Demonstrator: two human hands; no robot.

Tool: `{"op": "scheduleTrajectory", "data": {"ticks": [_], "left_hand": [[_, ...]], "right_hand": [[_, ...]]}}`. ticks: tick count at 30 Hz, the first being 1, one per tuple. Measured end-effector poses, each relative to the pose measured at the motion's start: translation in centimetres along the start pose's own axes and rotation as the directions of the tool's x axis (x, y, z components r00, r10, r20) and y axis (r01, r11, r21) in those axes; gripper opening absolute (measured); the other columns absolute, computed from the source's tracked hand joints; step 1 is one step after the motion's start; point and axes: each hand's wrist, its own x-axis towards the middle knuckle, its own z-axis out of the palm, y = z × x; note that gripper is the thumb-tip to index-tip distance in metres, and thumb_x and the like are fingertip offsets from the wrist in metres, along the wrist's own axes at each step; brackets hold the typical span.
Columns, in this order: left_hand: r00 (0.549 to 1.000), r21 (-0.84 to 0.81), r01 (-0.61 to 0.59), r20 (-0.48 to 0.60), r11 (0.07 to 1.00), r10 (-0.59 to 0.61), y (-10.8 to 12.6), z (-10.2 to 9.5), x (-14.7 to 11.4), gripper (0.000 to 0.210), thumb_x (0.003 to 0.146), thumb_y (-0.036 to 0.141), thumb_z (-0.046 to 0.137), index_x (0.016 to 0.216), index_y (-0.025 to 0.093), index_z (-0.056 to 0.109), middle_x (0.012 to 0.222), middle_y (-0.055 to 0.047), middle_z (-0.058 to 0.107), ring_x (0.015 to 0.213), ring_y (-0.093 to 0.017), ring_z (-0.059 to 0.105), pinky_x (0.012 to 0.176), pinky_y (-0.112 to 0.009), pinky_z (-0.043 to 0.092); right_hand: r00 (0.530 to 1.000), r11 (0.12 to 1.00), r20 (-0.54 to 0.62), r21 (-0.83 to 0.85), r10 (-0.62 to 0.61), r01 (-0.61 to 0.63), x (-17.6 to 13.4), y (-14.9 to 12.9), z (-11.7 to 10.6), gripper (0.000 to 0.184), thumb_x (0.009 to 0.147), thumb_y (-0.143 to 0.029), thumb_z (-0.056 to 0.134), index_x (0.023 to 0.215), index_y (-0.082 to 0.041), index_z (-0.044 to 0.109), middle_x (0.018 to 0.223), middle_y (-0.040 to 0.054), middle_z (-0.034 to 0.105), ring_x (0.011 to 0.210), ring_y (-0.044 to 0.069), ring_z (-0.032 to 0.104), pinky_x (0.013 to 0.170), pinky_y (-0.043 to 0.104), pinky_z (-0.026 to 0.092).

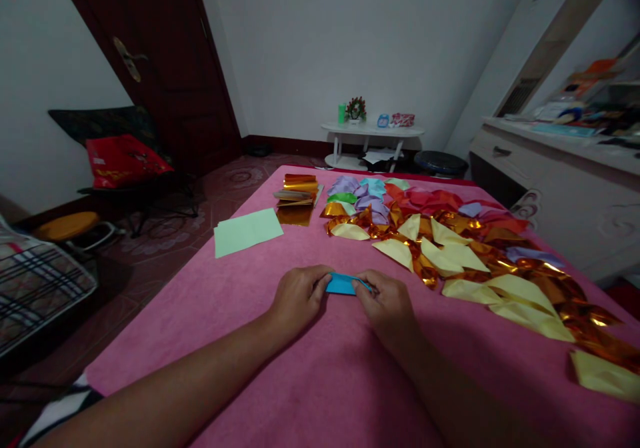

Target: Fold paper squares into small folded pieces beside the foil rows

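A small folded piece of blue paper (341, 284) is stretched between my two hands, just over the pink cloth (240, 341). My left hand (301, 295) pinches its left end between thumb and fingers. At the right end, my right hand (387, 305) grips it the same way, thumb on top. Beyond my left hand lies a pale green sheet of paper (249, 232). Folded paper pieces spread out past my right hand, among them pale yellow ones (453, 255) and shiny gold foil ones (545, 281).
Behind the green sheet sits a stack of gold foil sheets (296, 213). Purple folded papers (371, 208) and red ones (430, 200) lie at the far right of the cloth. A cluttered white cabinet (555, 175) stands to the right, a chair with a red bag (125, 160) to the left.
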Motion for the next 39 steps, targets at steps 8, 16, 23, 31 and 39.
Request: {"op": "scheduleTrajectory", "data": {"ticks": [8,16,23,31,39], "left_hand": [[0.996,-0.073,-0.012,-0.086,0.997,0.005,-0.1,0.4,-0.1,0.031,0.083,0.013,0.046,0.108,0.02,0.062,0.099,-0.003,0.07,0.088,-0.018,0.064,0.08,-0.027,0.046],[0.994,-0.099,0.064,-0.082,0.993,-0.072,0.2,0.3,-0.1,0.037,0.085,0.031,0.054,0.12,0.021,0.053,0.085,-0.002,0.068,0.067,-0.014,0.059,0.06,-0.023,0.042],[0.997,-0.134,0.044,-0.056,0.99,-0.052,0.1,0.4,0.0,0.024,0.083,0.021,0.051,0.103,0.019,0.064,0.077,-0.001,0.066,0.064,-0.012,0.056,0.058,-0.021,0.039],[0.996,-0.138,0.043,-0.072,0.989,-0.053,-0.3,0.6,0.1,0.026,0.081,0.019,0.051,0.103,0.019,0.066,0.077,-0.002,0.067,0.065,-0.013,0.057,0.059,-0.022,0.04],[0.996,-0.127,0.039,-0.076,0.991,-0.048,-0.3,0.7,0.1,0.026,0.081,0.019,0.051,0.102,0.019,0.067,0.078,-0.002,0.067,0.064,-0.013,0.056,0.058,-0.022,0.04]], "right_hand": [[0.997,0.987,0.065,0.155,0.029,-0.039,-0.3,-0.4,-0.7,0.03,0.089,-0.03,0.044,0.098,-0.019,0.07,0.059,0.0002,0.061,0.048,0.012,0.054,0.046,0.021,0.042],[0.982,0.905,-0.088,0.408,0.168,-0.118,0.1,0.9,-0.3,0.036,0.083,-0.028,0.051,0.112,-0.014,0.067,0.064,0.002,0.064,0.049,0.013,0.056,0.049,0.024,0.048],[0.938,0.876,-0.224,0.461,0.266,-0.138,0.8,1.3,-2.1,0.035,0.081,-0.027,0.053,0.108,-0.011,0.067,0.052,-0.0018,0.056,0.048,0.014,0.053,0.046,0.025,0.043],[0.617,1.0,-0.787,-0.01,-0.022,0.023,2.5,4.9,-6.6,0.024,0.078,-0.015,0.055,0.098,-0.015,0.068,0.109,0.0106,0.058,0.111,0.025,0.053,0.098,0.043,0.04],[0.679,0.989,-0.72,-0.129,-0.142,0.07,1.8,3.0,-6.1,0.02,0.082,-0.015,0.054,0.097,-0.017,0.067,0.122,0.0117,0.053,0.12,0.028,0.046,0.104,0.049,0.032]]}}
